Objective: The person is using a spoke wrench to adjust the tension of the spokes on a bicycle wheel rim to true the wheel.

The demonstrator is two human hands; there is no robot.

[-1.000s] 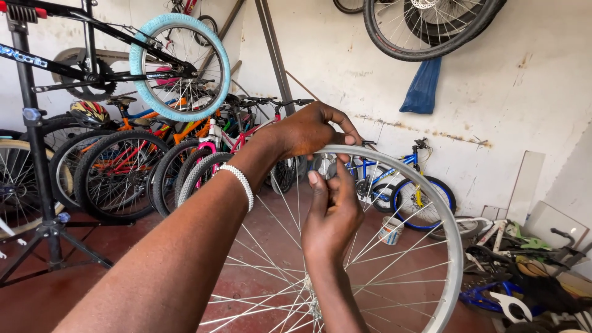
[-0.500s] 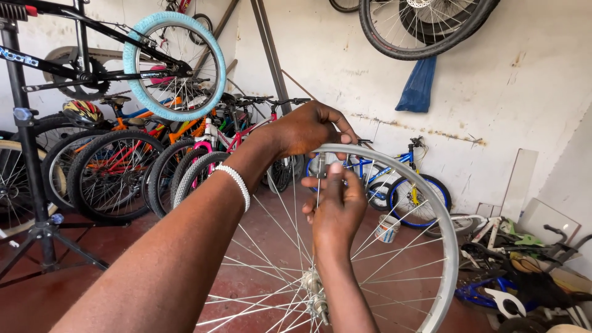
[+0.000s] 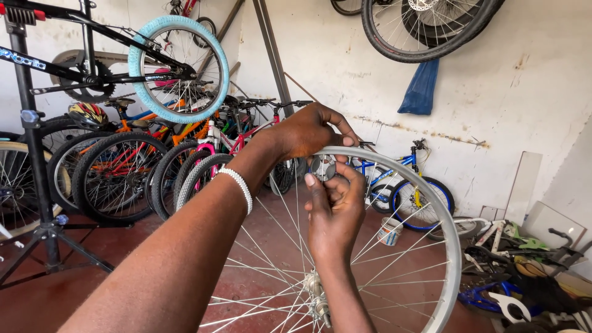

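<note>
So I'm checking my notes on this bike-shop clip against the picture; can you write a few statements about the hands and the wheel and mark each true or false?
1. The left hand rests on top of the bare silver wheel rim. True.
2. The right hand holds a small round silver tool against the rim. True.
3. The wheel being worked on has a black tyre fitted. False: it is a bare rim with spokes, no tyre.
4. A beaded white bracelet sits on the left wrist. True.
5. The bike on the repair stand has a red tyre. False: its tyre is light blue.
</note>
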